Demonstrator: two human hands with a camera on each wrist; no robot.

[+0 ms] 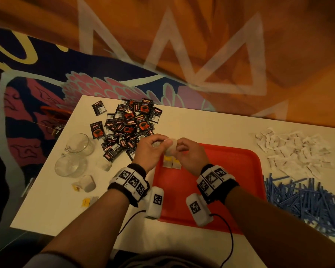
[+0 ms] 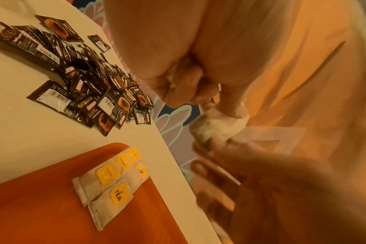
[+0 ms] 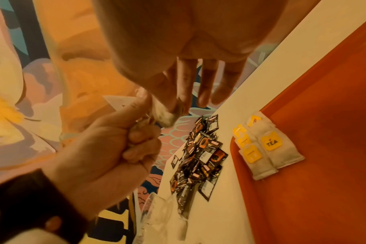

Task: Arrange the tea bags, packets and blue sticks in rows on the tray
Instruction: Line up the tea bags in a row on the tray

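Above the far left corner of the red tray [image 1: 240, 171], both hands hold one whitish tea bag [image 1: 170, 146] in the air. My left hand [image 1: 160, 144] pinches one end of that tea bag [image 2: 217, 127], and its curled fingers also grip some crumpled whitish material. My right hand [image 1: 179, 148] pinches the other end of the tea bag [image 3: 166, 115] between thumb and forefinger [image 3: 183, 92], the other fingers hanging straight. Several tea bags with yellow tags [image 2: 111, 180] lie side by side in the tray's corner [image 3: 267, 148].
A heap of black packets [image 1: 128, 124] lies at the back left, white packets [image 1: 294, 151] at the back right, and blue sticks [image 1: 307, 198] right of the tray. Two glass cups [image 1: 72, 163] and loose tea bags [image 1: 86, 183] sit on the table's left side.
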